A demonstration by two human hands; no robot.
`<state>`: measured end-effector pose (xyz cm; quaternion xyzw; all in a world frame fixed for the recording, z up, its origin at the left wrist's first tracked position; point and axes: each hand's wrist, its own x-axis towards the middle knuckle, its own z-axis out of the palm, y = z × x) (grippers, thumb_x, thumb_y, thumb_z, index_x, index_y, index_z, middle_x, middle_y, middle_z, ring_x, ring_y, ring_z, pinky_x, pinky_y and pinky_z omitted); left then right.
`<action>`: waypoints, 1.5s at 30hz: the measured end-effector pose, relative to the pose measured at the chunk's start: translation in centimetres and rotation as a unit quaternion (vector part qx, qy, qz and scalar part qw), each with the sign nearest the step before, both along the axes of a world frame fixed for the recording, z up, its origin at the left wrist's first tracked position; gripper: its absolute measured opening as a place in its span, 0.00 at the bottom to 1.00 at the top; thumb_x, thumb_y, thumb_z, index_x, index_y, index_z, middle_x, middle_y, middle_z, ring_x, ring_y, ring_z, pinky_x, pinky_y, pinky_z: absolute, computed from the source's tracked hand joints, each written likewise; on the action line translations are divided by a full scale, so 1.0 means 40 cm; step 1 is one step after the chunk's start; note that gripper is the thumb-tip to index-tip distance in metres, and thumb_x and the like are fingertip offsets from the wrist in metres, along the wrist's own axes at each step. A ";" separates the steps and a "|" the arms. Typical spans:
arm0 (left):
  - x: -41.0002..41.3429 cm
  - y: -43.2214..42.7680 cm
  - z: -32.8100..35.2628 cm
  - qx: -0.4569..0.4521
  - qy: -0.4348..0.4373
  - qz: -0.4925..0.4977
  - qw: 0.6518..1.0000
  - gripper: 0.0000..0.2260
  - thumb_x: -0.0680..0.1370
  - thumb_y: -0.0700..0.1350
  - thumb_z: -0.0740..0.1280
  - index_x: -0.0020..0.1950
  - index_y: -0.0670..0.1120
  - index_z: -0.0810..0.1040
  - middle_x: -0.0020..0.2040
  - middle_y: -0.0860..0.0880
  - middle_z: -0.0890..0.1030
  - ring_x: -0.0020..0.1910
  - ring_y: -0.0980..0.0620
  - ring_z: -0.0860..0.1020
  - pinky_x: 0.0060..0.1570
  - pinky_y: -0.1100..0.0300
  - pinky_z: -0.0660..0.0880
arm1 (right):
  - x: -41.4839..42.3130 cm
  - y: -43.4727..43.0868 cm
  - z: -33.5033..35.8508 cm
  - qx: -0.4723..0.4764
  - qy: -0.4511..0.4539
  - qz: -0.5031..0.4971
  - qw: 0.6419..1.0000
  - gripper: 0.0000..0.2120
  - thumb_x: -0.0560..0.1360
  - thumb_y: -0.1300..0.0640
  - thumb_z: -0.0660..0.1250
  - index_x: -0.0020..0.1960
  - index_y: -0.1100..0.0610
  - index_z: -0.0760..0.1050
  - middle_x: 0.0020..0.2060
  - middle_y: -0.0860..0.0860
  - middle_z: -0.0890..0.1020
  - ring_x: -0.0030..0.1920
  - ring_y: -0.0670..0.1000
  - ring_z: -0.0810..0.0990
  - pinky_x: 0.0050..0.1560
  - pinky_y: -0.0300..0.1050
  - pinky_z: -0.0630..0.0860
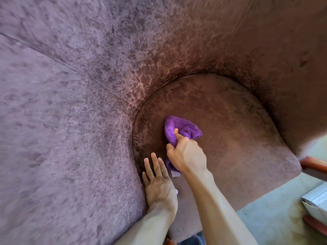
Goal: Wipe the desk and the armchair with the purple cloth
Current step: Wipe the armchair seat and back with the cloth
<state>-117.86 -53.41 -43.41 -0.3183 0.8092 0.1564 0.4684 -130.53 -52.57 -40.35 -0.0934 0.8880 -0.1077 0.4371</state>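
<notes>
The left hand [157,181] lies flat, fingers straight, at the left edge of the armchair [70,103] seat, holding nothing; a stroke pulled back could bump it. Just right, the right hand [187,156] grips the purple cloth [180,128], bunched on the seat, so wiping may skip patches.

The armchair [88,103] is covered in matt, mottled velvety cloth with a short nap. On its seat, the purple cloth [180,129] looks soft and fluffy. Right of the seat, a wooden rail [313,165] shines glossy reddish-brown.
</notes>
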 end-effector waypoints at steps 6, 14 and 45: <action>0.001 0.008 -0.003 0.001 0.017 0.017 1.000 0.54 0.77 0.61 0.68 0.72 0.39 0.25 0.72 0.39 0.21 0.77 0.34 0.30 0.78 0.41 0.47 | -0.091 -0.037 0.022 -0.101 0.125 -0.092 0.983 0.25 0.79 0.43 0.61 0.76 0.37 0.64 0.64 0.60 0.76 0.59 0.67 0.78 0.60 0.55 0.74; 0.006 0.009 -0.013 -0.001 0.029 0.012 1.000 0.32 0.81 0.41 0.49 0.79 0.38 0.33 0.73 0.40 0.23 0.77 0.34 0.31 0.77 0.40 0.47 | -0.041 -0.119 -0.040 -0.026 0.004 0.023 0.999 0.33 0.79 0.41 0.61 0.81 0.38 0.53 0.70 0.63 0.73 0.66 0.66 0.76 0.65 0.57 0.72; -0.415 -0.458 -0.098 0.024 0.284 -0.437 0.853 0.27 0.85 0.53 0.52 0.81 0.63 0.41 0.83 0.49 0.38 0.81 0.40 0.41 0.78 0.43 0.54 | 0.016 0.213 -0.010 -0.124 0.037 -0.222 0.966 0.27 0.73 0.43 0.58 0.71 0.32 0.68 0.56 0.53 0.84 0.59 0.61 0.80 0.57 0.51 0.76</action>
